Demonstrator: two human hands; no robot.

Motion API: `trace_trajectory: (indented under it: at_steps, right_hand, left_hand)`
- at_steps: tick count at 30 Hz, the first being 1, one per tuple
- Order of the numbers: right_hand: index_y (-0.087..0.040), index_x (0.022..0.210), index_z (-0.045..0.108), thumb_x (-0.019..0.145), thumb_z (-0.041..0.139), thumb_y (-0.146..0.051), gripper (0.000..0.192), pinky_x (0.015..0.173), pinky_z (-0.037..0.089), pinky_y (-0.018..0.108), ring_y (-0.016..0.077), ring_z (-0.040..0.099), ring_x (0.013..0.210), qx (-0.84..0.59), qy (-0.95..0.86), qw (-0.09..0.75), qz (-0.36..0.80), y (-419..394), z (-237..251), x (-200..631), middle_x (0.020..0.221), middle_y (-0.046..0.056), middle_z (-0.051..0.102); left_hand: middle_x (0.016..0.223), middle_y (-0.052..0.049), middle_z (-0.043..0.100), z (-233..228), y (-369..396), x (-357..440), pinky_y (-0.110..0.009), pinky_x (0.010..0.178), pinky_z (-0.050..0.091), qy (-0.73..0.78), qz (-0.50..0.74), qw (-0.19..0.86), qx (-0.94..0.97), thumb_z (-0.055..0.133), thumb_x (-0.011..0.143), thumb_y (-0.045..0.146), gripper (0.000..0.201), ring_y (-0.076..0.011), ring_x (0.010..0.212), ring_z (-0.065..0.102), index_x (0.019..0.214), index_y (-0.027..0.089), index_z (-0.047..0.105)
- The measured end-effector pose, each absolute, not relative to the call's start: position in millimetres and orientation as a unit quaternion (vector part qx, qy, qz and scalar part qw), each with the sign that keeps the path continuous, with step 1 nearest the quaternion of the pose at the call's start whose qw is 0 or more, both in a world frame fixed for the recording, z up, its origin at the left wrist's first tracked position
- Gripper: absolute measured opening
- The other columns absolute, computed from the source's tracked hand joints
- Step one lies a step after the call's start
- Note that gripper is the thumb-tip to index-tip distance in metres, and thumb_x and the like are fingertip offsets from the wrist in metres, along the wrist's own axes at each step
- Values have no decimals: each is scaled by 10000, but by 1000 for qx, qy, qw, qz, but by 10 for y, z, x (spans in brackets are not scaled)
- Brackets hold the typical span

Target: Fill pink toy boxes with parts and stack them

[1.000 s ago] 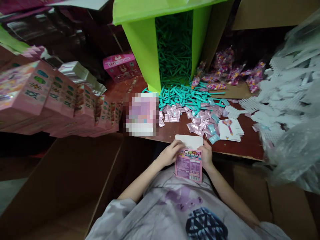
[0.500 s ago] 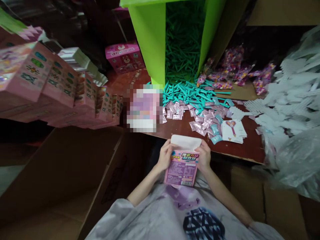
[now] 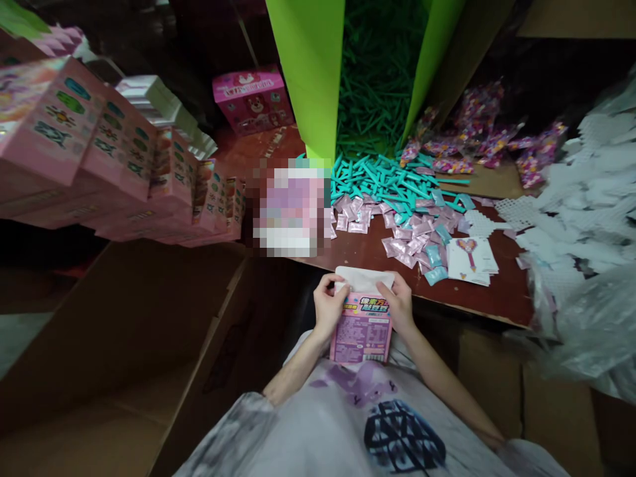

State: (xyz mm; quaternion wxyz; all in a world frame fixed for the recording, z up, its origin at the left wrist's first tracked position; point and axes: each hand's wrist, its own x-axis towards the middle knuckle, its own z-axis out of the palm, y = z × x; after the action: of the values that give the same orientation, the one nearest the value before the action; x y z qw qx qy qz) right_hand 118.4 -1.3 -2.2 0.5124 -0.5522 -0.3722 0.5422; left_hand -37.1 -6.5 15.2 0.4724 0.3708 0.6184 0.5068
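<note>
Box (image 3: 361, 331) between hands, left (image 3: 328, 310), right (image 3: 397, 306)

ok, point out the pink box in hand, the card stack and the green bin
pink box (image 3: 362, 334): head view, printed front panel
card stack (image 3: 472, 260): head view, top card
green bin (image 3: 308, 66): head view, left wall

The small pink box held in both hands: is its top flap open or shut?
Open. The pink box has its white top flap standing up past the printed face, with the left hand and right hand pinching its upper corners.
</note>
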Motion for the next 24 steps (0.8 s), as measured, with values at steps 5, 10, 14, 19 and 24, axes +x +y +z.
trace_trajectory:
  at_steps: [5, 10, 14, 19, 24]
  right_hand:
    - [-160, 799, 559, 616, 723, -343, 307, 621, 445, 257, 144, 561, 648, -595, -333, 454, 574, 72, 146, 1108, 727, -2, 626]
    - [-148, 825, 592, 529, 601, -175, 297, 641, 440, 255, 158, 580, 695, -634, -323, 436, 551, 130, 170, 1102, 769, 0, 654]
    - [-164, 888, 613, 546, 558, -156, 347, 638, 442, 253, 160, 583, 698, -613, -324, 447, 565, 111, 79, 1129, 772, -7, 654]
    - [-192, 916, 664, 685, 628, -259, 243, 713, 466, 280, 175, 612, 778, -530, -313, 496, 612, 28, 28, 1148, 880, 20, 679]
    - [-169, 692, 670, 686, 645, -257, 92, 827, 466, 334, 213, 626, 891, -463, -345, 548, 605, -40, -86, 1223, 960, 54, 664]
  left_hand:
    - [708, 87, 513, 188, 54, -355, -156, 494, 342, 585, 503, 593, 232, 535, 525, 90, 537, -72, 534, 477, 1006, 251, 359]
    - [655, 63, 538, 271, 109, -364, -163, 492, 329, 559, 464, 650, 222, 550, 526, 111, 364, -73, 530, 468, 881, 182, 512]
    - [668, 30, 598, 231, 121, -372, -187, 567, 381, 557, 460, 637, 269, 658, 558, 180, 201, -88, 580, 505, 746, 139, 599]
    - [563, 50, 564, 120, 182, -371, -192, 493, 333, 611, 438, 618, 232, 613, 479, 108, 200, -85, 488, 456, 676, 143, 604]
    - [653, 9, 600, 73, 122, -395, -210, 580, 402, 547, 475, 628, 284, 627, 565, 156, 64, -119, 603, 559, 626, 142, 615]
